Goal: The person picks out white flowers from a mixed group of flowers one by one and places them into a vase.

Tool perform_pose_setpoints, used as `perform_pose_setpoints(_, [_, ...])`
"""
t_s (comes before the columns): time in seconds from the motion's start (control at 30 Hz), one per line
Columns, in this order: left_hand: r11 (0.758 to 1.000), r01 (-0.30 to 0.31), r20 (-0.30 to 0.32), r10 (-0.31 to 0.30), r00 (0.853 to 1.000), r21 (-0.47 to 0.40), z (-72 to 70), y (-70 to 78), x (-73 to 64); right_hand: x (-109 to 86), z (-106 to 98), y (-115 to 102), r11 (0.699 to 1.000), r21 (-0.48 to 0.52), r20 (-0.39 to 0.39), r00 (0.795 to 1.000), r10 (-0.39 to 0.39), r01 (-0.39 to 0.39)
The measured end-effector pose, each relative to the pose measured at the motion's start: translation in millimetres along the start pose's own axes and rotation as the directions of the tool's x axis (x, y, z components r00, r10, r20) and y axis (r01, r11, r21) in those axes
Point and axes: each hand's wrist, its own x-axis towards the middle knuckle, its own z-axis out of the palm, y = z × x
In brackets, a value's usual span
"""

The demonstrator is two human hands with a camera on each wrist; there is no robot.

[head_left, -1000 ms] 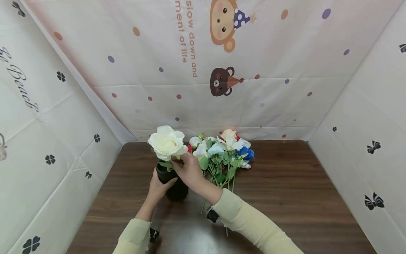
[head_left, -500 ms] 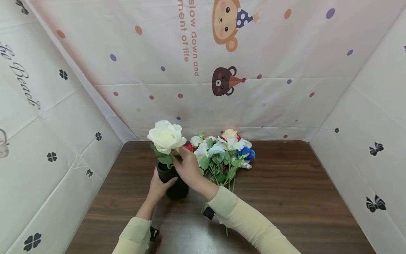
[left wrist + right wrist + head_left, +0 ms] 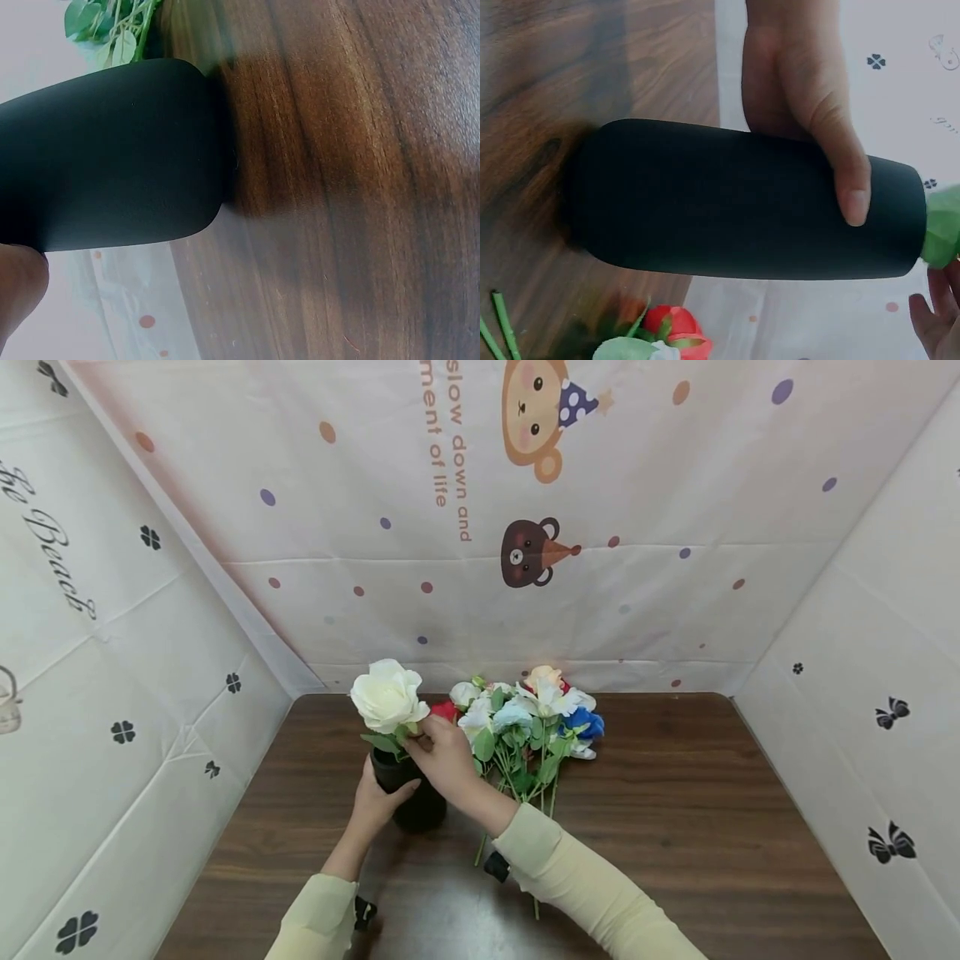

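Observation:
A tall black vase (image 3: pixel 420 810) stands on the table in the head view, its base on the wood in both wrist views. My left hand (image 3: pixel 372 802) grips it near the top, with the thumb across its side. Over the mouth is a white artificial rose (image 3: pixel 387 696), its green leaves right at the rim. Just under the bloom, my right hand (image 3: pixel 452 760) pinches the rose by its stem. The lower stem is hidden inside the vase. From the right wrist camera, a green leaf (image 3: pixel 943 225) shows at the mouth beside the right fingertips.
Right of the vase lies a bunch of artificial flowers (image 3: pixel 517 727) in white, blue, peach and red, stems toward the front. The brown wooden table (image 3: pixel 660 827) ends at a printed cloth backdrop (image 3: pixel 337 527), with cloth on both sides too.
The rose rose a little half a second ago, then came down and slightly left, its leaves now at the vase rim. The right hand stays at its stem; the left hand keeps its grip.

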Motion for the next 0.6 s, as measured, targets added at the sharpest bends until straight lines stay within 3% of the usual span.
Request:
perform_pose_setpoints(0.27, [1.000, -0.008, -0.002, 0.008, 1.000, 0.007, 0.6, 1.7, 0.0, 0.0, 1.4, 8.8, 0.996, -0.087, -0.026, 1.000, 0.009, -0.012])
perform_pose_setpoints(0.6, [0.999, -0.034, -0.030, 0.034, 0.999, 0.019, 2.0, 1.0, 0.2, 1.0, -7.0, 14.5, 0.998, -0.015, 0.023, 0.997, 0.068, -0.068])
